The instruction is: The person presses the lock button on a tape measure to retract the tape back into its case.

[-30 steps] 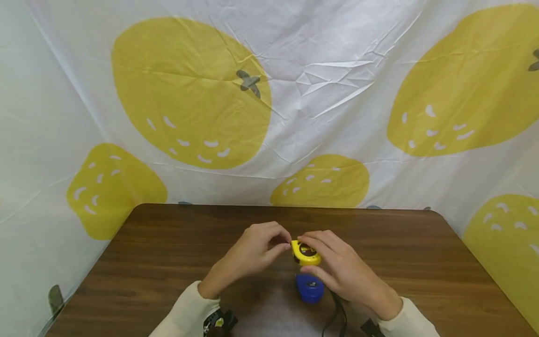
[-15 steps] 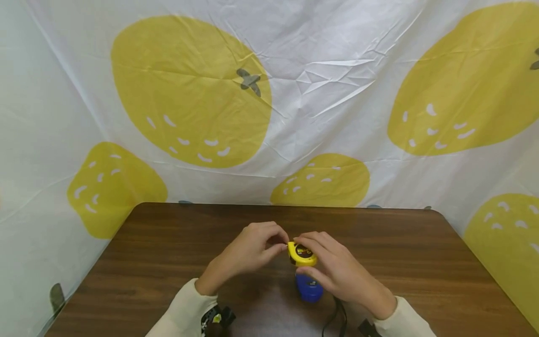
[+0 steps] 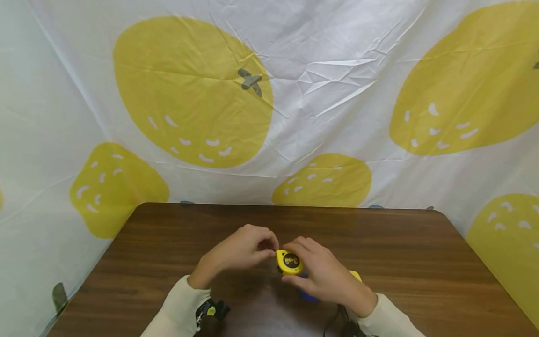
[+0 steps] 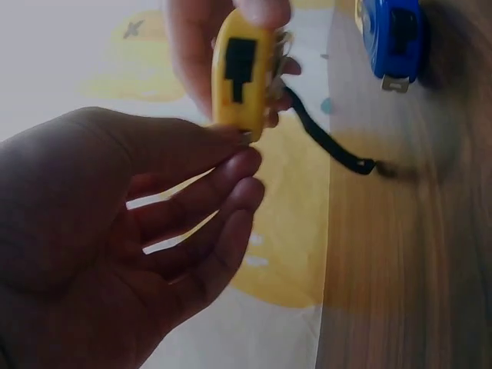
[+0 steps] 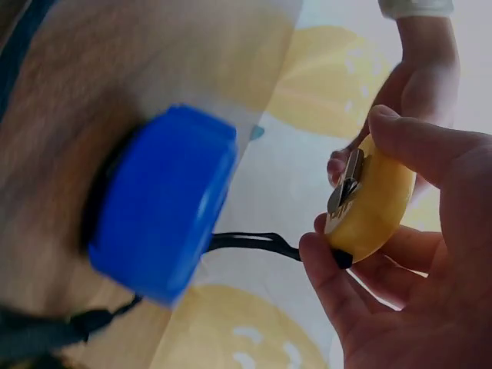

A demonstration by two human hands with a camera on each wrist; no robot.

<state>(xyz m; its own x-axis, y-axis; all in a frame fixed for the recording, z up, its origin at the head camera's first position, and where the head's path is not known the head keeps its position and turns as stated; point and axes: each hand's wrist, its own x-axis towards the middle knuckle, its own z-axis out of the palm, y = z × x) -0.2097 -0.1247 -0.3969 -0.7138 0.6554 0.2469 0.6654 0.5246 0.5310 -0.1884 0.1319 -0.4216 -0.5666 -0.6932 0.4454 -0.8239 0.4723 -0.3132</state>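
Note:
A yellow tape measure [image 3: 289, 263] with a dark round label is held above the table by my right hand [image 3: 322, 272], thumb on one side and fingers on the other. My left hand [image 3: 237, 251] pinches the small metal tab [image 4: 245, 138] at the tape's mouth between thumb and index finger. No drawn-out tape shows between the hands. A black strap [image 4: 327, 140] hangs from the yellow case, and a metal clip [image 5: 350, 178] sits on its side. Beyond stands a blue tape measure [image 5: 165, 204] on the table, mostly covered by my right hand in the head view.
The brown wooden table [image 3: 168, 267] reaches a white cloth [image 3: 328, 37] printed with yellow fruit at its far edge. Behind my right wrist peeks a small yellow thing [image 3: 355, 275], too hidden to tell. A black cord [image 3: 331, 323] lies near the front edge.
Both hands have shifted left and slightly nearer together with the yellow tape measure. My right hand now covers more of the blue one, and a yellow edge has appeared behind the right wrist.

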